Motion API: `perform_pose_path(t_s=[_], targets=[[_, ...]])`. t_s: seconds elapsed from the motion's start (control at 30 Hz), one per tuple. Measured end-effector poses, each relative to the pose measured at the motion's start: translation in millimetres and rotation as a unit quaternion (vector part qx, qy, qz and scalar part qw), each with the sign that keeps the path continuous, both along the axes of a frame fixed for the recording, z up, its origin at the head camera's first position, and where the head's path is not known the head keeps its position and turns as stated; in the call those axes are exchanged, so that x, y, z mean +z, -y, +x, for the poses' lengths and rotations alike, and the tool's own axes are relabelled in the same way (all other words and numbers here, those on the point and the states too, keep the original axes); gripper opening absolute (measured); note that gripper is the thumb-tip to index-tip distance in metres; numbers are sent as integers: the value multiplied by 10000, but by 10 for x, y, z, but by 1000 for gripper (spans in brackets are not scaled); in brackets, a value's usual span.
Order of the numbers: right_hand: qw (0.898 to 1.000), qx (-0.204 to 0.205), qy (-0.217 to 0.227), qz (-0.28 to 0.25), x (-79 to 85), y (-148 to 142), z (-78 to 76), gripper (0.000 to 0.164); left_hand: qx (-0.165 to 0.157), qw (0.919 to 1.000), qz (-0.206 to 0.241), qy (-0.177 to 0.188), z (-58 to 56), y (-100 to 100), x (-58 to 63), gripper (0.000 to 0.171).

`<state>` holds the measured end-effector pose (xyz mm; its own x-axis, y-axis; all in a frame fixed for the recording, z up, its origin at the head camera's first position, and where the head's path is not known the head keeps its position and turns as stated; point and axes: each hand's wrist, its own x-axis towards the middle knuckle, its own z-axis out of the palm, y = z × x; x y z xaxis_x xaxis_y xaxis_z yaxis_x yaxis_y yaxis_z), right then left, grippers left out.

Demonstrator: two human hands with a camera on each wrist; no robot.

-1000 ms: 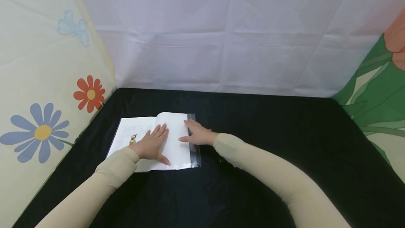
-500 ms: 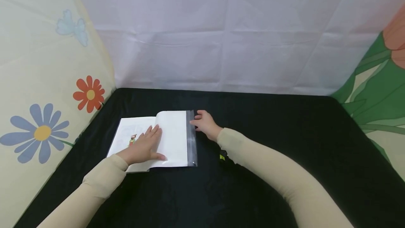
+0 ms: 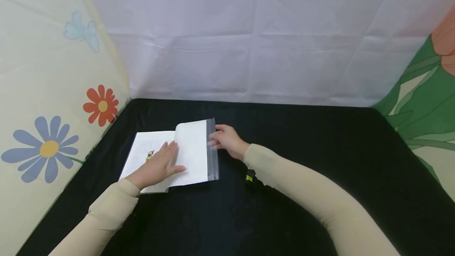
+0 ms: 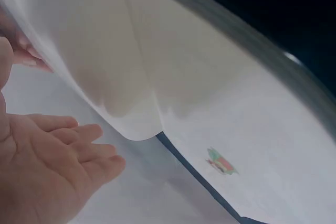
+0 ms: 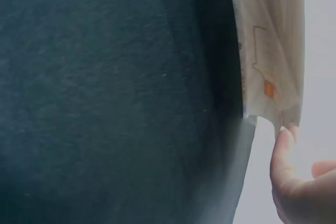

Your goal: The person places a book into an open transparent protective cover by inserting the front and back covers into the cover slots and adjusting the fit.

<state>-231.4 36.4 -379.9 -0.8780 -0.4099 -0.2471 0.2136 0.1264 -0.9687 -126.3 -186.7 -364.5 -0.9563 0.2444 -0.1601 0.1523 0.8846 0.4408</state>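
An open book (image 3: 193, 141) lies left of centre on the black cloth. Its left page shows a small coloured figure (image 3: 149, 155), and its right side is a blank white sheet edged by a clear plastic strip (image 3: 213, 169). This right side is lifted and slightly tilted. My left hand (image 3: 160, 167) is over the middle of the book, fingers straight, thumb out over the white sheet; in the left wrist view the palm shows with nothing in it. My right hand (image 3: 229, 140) pinches the plastic-edged right side; the right wrist view shows thumb and finger at its edge.
Black cloth (image 3: 302, 141) covers the table. A white curtain (image 3: 249, 50) hangs behind, with flower-printed panels (image 3: 46, 70) to the left and right. A small black and yellow-green object (image 3: 250, 176) is beneath my right wrist.
My right hand has gone from lying on the white sheet to pinching its outer edge, which has risen and shifted left. My left hand has slid slightly left and nearer.
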Motion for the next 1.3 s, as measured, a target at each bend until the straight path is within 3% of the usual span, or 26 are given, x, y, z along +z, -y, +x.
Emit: perform_pose_path(t_s=[0.6, 0.97, 1.3], targets=[[9965, 301, -579, -521, 202, 136, 122, 51, 923, 9940, 563, 167, 27, -87, 216, 78], [9921, 517, -754, -855, 267, 220, 144, 45, 1219, 9875, 975, 204, 69, -314, 446, 79], [9861, 1047, -701, -1083, 310, 294, 179, 45, 1389, 9871, 793, -38, 127, -482, 583, 69]])
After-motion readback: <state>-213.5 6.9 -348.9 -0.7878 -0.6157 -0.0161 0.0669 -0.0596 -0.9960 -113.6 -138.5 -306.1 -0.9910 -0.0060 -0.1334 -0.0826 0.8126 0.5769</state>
